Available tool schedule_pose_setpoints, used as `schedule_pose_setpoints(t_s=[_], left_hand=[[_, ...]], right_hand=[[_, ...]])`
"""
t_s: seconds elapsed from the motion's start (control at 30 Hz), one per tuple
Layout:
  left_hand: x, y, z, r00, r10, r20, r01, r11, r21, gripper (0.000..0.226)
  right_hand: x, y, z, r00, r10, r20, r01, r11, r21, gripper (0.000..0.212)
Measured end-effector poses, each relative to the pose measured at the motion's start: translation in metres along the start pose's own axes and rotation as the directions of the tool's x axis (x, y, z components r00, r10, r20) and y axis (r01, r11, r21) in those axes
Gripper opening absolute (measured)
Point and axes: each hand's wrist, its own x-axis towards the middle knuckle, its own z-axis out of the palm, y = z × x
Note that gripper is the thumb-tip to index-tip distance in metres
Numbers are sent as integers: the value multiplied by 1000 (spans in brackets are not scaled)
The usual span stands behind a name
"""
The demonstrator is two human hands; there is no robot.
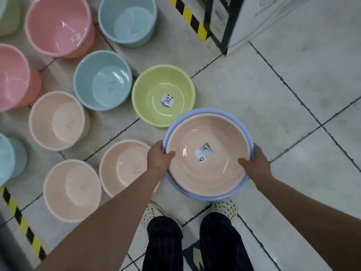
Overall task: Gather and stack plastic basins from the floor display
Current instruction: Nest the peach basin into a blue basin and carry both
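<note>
While your left hand (pixel 159 156) and right hand (pixel 256 163) each clamp opposite rims of the pair at centre frame, thumbs hooked inside and fingers hidden underneath, the peach basin (pixel 214 132) rides nested in the blue basin (pixel 203 195), seemingly clear of the floor. It looks off-centre in there (more blue rim shows at the lower left), so a tilt could let it slide or pop loose. The green basin (pixel 163 94) lies just above the pair in the frame, its near edge covered by the blue rim; come down crooked and you may skid it away. A peach tub (pixel 125 167) sits right under your left forearm, easy to knock. Light blue tubs (pixel 102 80) and pink tubs (pixel 58 26) crowd the upper left.
</note>
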Motion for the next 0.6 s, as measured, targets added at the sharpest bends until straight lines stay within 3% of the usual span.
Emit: schedule_pose_setpoints(t_s=[0.1, 0.33, 0.6], left_hand=[[19, -16, 25, 1000, -13, 1, 13, 1000, -7, 30], [51, -59, 68, 999, -49, -1, 49, 999, -12, 31], [76, -84, 102, 998, -61, 15, 61, 997, -39, 25]], right_hand=[[26, 15, 9, 1000, 6, -2, -6, 999, -32, 54], [75, 47, 40, 999, -32, -6, 32, 998, -62, 61], [103, 81, 67, 1000, 23, -16, -24, 998, -50, 63]])
